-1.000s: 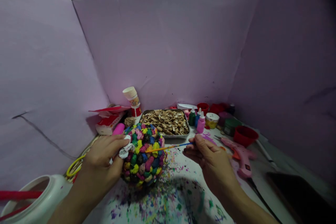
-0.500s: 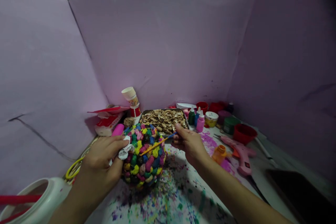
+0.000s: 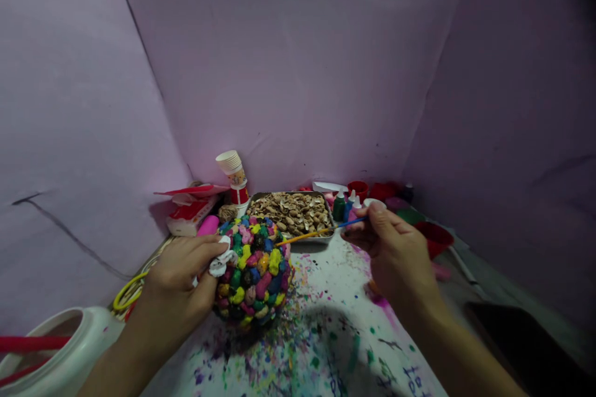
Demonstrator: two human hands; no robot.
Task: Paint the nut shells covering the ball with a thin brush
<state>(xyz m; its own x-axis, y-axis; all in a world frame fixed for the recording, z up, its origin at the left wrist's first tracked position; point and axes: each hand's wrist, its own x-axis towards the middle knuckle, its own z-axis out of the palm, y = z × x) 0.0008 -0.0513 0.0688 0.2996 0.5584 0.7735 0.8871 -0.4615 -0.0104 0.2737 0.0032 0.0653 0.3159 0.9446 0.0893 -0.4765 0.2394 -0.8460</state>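
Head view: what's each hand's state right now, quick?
Left hand: closed on the painted shell-covered ball.
Right hand: closed, pinching the paintbrush.

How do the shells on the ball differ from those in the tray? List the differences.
Colour: shells on the ball are painted pink, yellow, green and blue; the loose shells in the tray are bare tan. Arrangement: the ball's are packed over a round form; the tray's lie in a heap. Handling: the left hand grips the ball; the right hand holds a paintbrush, and neither touches the tray. Both seem the same kind of nutshell.
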